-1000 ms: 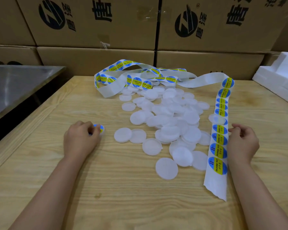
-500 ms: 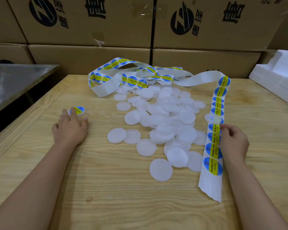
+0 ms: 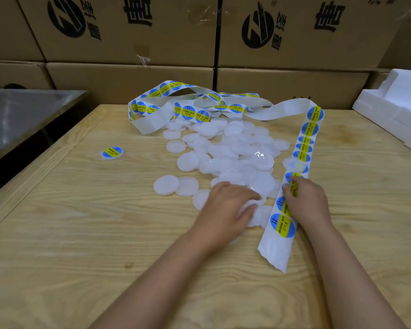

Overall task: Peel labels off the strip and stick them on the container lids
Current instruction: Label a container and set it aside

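Observation:
A long white backing strip point(image 3: 276, 249) with round blue-and-yellow labels runs from a tangle at the table's back down to its torn end at the front right. My right hand point(image 3: 306, 203) pinches a label on that strip, fingers curled on it. A heap of several plain white round lids point(image 3: 233, 150) covers the table's middle. My left hand point(image 3: 226, 210) lies over the near edge of the heap, its thumb and fingers closing round a white lid point(image 3: 247, 210). One labelled lid point(image 3: 112, 153) lies alone at the left.
The wooden table point(image 3: 81, 233) has a raised rim at its left edge. Cardboard boxes point(image 3: 128, 32) are stacked behind it. A steel surface point(image 3: 22, 115) stands at the left, and white foam blocks point(image 3: 399, 108) at the right.
My left hand let go of the labelled lid at the left and moved right onto the near lids. My right hand stayed on the strip, gripping a label.

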The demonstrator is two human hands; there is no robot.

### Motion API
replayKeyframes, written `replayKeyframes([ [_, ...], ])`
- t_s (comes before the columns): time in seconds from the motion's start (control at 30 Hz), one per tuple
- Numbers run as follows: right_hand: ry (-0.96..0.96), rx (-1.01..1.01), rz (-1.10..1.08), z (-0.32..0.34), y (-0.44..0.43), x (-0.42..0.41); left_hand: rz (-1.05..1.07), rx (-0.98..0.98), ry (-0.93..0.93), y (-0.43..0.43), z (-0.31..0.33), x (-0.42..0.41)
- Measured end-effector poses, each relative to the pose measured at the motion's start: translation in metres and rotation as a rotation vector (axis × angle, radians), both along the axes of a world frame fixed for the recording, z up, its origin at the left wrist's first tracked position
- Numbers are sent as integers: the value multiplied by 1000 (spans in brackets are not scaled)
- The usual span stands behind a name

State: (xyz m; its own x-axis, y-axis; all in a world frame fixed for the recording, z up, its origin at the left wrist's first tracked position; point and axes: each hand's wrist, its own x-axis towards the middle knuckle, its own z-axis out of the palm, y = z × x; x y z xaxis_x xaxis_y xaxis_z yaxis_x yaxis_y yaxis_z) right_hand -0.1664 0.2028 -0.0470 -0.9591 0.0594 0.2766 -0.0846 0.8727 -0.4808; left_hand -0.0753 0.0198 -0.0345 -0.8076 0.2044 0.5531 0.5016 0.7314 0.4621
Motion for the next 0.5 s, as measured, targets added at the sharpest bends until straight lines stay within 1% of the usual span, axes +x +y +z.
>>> replayKeyframes([
  [0.07,8,2,23,1,-5,3,-47,-53,-84,17,-5,-2],
  [0.17,24,5,65,2,-12,7,-66,-200,-133,23,-11,-6],
  [0.33,23,35,82,3,-22,10,-35,-380,-105,16,-16,-6],
  [0.4,2,35,97,2,-24,11,-16,-380,-95,15,-16,-7],
  [0.5,-26,23,104,1,-22,10,-22,-283,-84,15,-14,-10],
])
